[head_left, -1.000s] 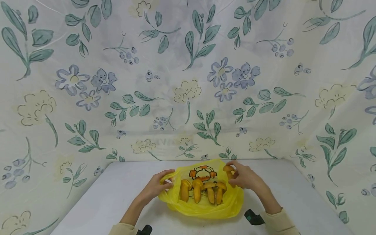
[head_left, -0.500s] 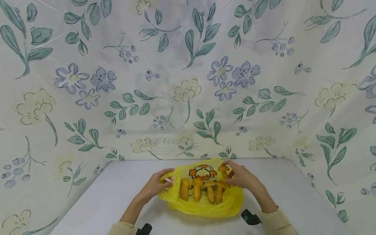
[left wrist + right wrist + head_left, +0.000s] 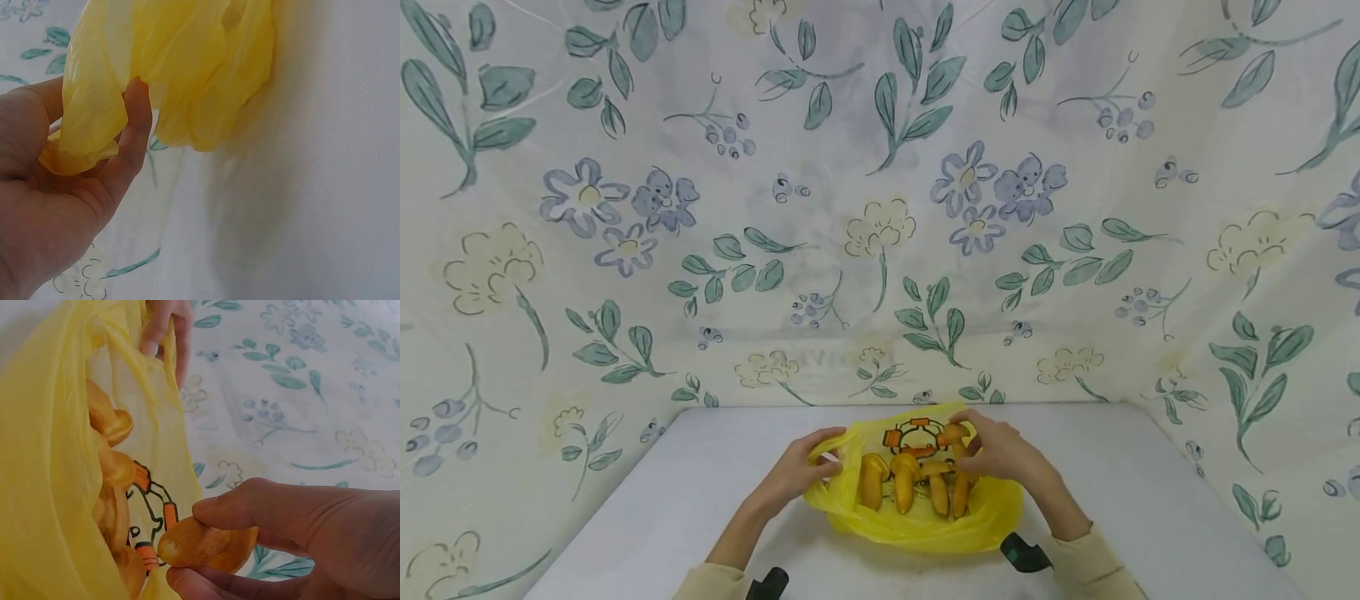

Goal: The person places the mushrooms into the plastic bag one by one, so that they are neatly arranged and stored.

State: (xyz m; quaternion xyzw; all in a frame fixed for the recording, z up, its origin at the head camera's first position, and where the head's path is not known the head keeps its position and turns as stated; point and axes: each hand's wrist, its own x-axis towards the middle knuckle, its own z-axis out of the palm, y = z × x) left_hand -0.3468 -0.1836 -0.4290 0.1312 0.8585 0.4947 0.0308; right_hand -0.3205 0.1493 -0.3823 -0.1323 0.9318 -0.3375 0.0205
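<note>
A yellow plastic bag (image 3: 917, 533) with a cartoon print lies mouth toward me on the table, and several brownish-yellow mushrooms (image 3: 905, 483) lie side by side in it. My left hand (image 3: 797, 467) holds the bag's left handle loop; the left wrist view shows the yellow film (image 3: 94, 119) looped over the curled fingers. At the bag's right side, my right hand (image 3: 1007, 454) pinches another mushroom (image 3: 200, 545) between thumb and fingers. In the head view that mushroom is upright, cap up, over the bag's opening and overlapping the rightmost mushroom; its lower part is partly hidden by the fingers.
The white table (image 3: 715, 500) ends at the back against a floral-patterned cloth (image 3: 880, 250) that also rises at both sides. Dark wrist-worn devices show below the right hand (image 3: 1026, 553) and at the left sleeve (image 3: 769, 583).
My right hand has moved left with its mushroom, from the bag's right edge to over the mushrooms inside. The left hand and bag stay nearly still.
</note>
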